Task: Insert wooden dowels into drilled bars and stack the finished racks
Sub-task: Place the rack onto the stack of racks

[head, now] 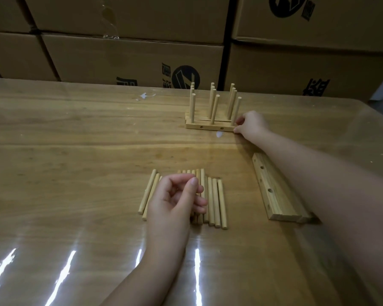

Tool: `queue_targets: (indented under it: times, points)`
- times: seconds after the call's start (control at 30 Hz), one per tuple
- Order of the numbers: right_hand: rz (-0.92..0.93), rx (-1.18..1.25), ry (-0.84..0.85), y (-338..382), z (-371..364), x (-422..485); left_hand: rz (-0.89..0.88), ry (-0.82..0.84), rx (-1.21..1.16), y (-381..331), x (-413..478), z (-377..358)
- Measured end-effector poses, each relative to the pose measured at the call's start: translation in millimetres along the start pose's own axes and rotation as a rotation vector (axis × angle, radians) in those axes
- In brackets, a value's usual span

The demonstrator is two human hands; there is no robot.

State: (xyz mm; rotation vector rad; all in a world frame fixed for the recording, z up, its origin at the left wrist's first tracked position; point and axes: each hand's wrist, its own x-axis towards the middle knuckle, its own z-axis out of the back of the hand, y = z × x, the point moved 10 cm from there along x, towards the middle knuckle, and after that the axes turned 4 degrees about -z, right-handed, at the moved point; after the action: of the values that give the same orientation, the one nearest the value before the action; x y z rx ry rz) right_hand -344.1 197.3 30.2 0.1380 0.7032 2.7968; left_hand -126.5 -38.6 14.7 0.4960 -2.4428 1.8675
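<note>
Pinching hand: the right hand (251, 125) pinched the front rack (209, 127) by its right end.
Left hand (175, 199): loosely curled, holding nothing, above the loose dowels (217, 204).
Racks (212, 96): upright together, far across the counter (75, 140).
Bars (273, 196): flat beside the right forearm.

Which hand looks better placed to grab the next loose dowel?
Probably the left. The left hand hovers right over the loose dowels, fingers loosely curled and empty, while the right hand is busy farther away, pinching the end of the finished rack.
</note>
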Motion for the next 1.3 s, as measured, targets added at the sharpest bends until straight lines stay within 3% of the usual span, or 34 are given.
queue_targets:
  times: [0.6,0.8,1.0,1.2,1.3]
  points:
    - [0.010,0.005,-0.119,4,-3,7,-0.008,0.006,0.013,2,0,0]
    - [0.022,0.005,-0.057,4,-1,2,-0.003,0.011,0.011,1,0,-1]
    - [0.130,0.211,0.000,-25,23,-49,0.016,0.026,0.020,-2,-1,-4]
    - [0.298,0.134,0.068,-51,33,-127,0.019,0.032,0.054,-6,-3,-6]
    - [0.341,0.069,-0.009,-63,41,-160,0.019,0.046,0.066,-6,-3,-7]
